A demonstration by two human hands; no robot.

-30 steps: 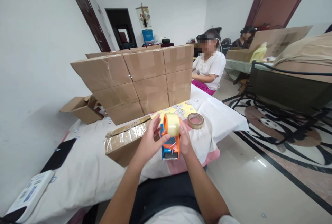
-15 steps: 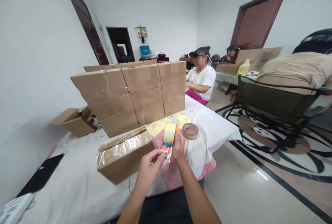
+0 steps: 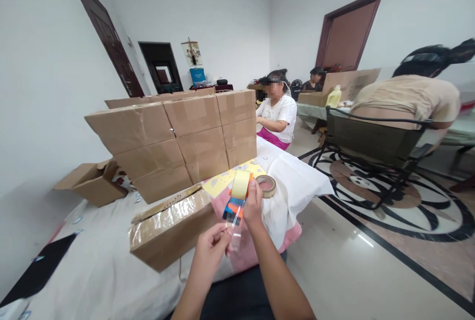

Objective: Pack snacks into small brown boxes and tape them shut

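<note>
My right hand (image 3: 253,205) grips an orange and blue tape dispenser (image 3: 234,207) that carries a roll of clear, yellowish tape (image 3: 240,184). Between the thumb and fingers of my left hand (image 3: 214,242) is the loose end of the clear tape (image 3: 236,236), stretched a short way below the dispenser. A taped cardboard box (image 3: 170,231) lies just left of my hands. Right behind the dispenser, a brown tape roll (image 3: 266,186) rests on the cloth.
Stacked cardboard boxes (image 3: 200,134) form a wall across the table. An open carton (image 3: 92,181) stands at the left, above a black flat item (image 3: 40,265). A person in white (image 3: 280,112) sits beyond the stack; another sits in a dark folding chair (image 3: 371,137) at the right.
My left hand has drawn the tape end down and away from the dispenser, so a longer strip shows. The dispenser has tilted a little, and the view has turned slightly right.
</note>
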